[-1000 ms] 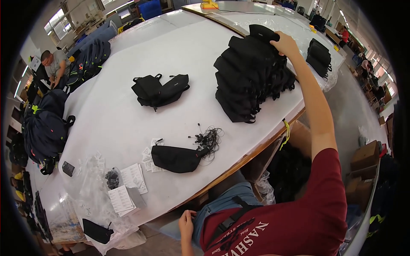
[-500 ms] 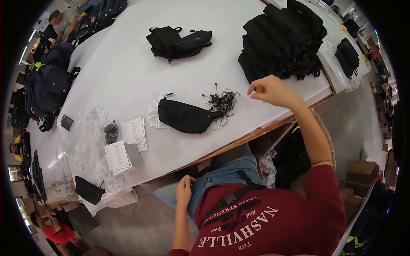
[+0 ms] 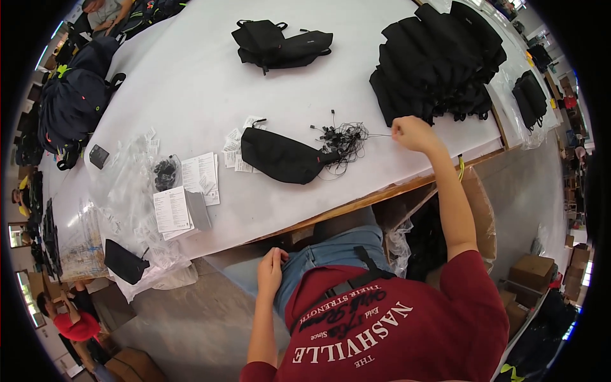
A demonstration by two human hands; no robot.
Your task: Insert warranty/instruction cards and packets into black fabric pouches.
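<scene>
- R hand [image 3: 412,135]: thin string [image 3: 380,135] is pinched btwn fingertips, run to tangle [image 3: 347,141] at 9 o'clock.
- L hand [image 3: 270,270]: placed by jeans [image 3: 331,245], btwn 7 & 8 o'clock from R hand; fingers curled, can't tell if anything's gripped.
- Blk pouch [image 3: 280,156]: laid on table [image 3: 191,83], 3 o'clock end touching tangle.
- Pouch pile [image 3: 439,63]: stacked at 1 o'clock from R hand.

One string tangle [image 3: 345,143], one large pouch pile [image 3: 439,60].
</scene>
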